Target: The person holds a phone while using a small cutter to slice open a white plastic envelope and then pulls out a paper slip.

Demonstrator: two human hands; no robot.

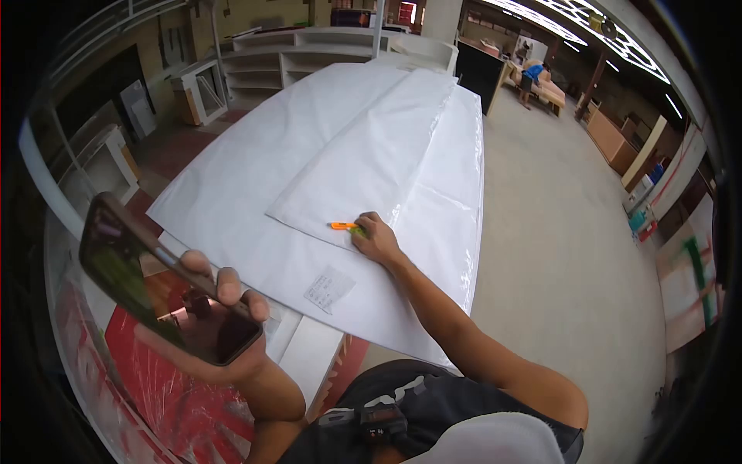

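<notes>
My left hand [229, 290] is wrapped round a smartphone [166, 282], held up above the left edge of the worktable. The phone's dark, glossy screen faces me and carries reflections. Over a large white sheet [239, 174], my right hand [377, 238] has its fingers closed on a slim orange tool [340, 226], whose kind I cannot make out. Something yellow-green [358, 231] shows under those fingers, mostly hidden. A folded white strip [348, 170] lies on the sheet beneath this hand. Closer to me rests a small slip of paper [329, 289] with handwriting.
White shelving [309, 66] stands behind the sheet, with a post [379, 31] in front. Plastic-covered red material [170, 379] lies at lower left. Concrete floor [564, 232] runs along the right. Far back, a person in blue [532, 73] bends beside a table.
</notes>
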